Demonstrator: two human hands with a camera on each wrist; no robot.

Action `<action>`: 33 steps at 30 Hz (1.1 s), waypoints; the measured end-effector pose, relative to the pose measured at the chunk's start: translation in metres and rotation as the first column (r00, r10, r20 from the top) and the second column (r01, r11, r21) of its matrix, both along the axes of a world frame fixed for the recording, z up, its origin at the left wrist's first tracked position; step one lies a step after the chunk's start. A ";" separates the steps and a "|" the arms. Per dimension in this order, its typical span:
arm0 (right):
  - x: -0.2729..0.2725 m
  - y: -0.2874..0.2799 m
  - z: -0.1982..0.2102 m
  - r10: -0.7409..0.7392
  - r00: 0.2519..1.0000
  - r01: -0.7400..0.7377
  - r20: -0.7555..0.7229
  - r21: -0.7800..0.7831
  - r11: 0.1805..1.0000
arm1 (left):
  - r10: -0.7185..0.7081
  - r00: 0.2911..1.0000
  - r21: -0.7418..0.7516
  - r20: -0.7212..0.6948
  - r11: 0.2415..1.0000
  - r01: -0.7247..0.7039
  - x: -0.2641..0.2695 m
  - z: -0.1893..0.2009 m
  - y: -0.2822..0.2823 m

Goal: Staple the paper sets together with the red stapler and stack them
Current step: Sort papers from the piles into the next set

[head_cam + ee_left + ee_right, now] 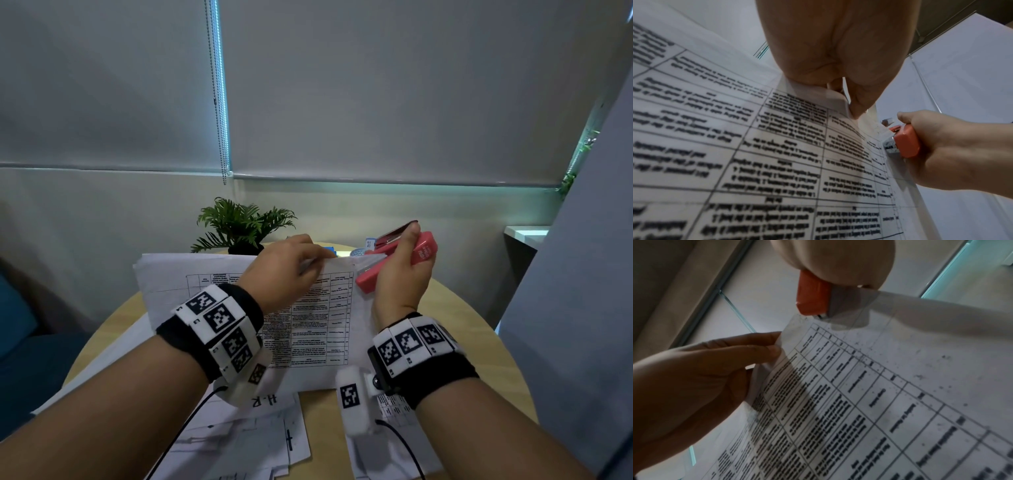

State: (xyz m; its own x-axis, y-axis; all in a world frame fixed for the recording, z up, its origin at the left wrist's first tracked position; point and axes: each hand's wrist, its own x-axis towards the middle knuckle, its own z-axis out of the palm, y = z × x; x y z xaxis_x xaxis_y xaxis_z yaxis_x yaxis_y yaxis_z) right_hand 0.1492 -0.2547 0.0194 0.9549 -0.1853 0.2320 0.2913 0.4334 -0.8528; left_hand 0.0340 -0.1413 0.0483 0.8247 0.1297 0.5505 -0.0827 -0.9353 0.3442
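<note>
A set of printed sheets with a table (318, 318) is lifted above the round table, its far edge raised. My left hand (291, 263) pinches the top edge of this paper set (777, 146) between thumb and fingers. My right hand (400, 270) grips the red stapler (387, 263), whose mouth sits over the set's top right corner. In the right wrist view the stapler (812, 295) straddles the corner of the paper set (859, 386), and the left hand (715, 369) holds the edge just beside it. The left wrist view shows the stapler (906, 142) at the sheet's right edge.
More loose printed sheets (239, 431) lie on the round wooden table (479, 329) under my wrists. A small green potted plant (239, 222) stands at the table's far side, with small items beside it. Grey blinds hang behind.
</note>
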 end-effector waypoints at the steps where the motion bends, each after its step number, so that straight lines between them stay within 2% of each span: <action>1: 0.001 0.001 0.000 -0.010 1.000 0.010 -0.013 -0.005 1.000 | -0.006 1.000 0.002 0.001 1.000 0.006 0.000 0.000 0.000; 11: 0.013 0.009 0.001 0.080 0.991 -0.072 -0.105 0.075 0.995 | -0.045 0.999 0.016 0.005 0.999 0.045 -0.002 -0.004 0.001; 20: 0.016 0.007 0.000 0.165 0.982 -0.156 -0.096 0.102 0.983 | -0.037 0.999 0.001 -0.023 0.999 0.037 0.000 -0.014 0.005; 24: 0.011 0.001 0.002 0.218 0.976 -0.217 -0.014 0.058 0.974 | 0.000 1.000 0.039 -0.028 0.999 0.001 0.003 -0.016 0.008; 30: 0.003 -0.027 0.011 0.018 0.985 -0.013 0.171 -0.029 0.999 | 0.215 0.977 -0.048 -0.006 0.975 -0.215 0.004 -0.006 0.027; 33: -0.006 -0.039 0.011 0.031 0.966 -0.028 0.257 -0.015 1.000 | 0.296 0.955 -0.087 0.024 0.952 -0.293 0.000 0.006 0.035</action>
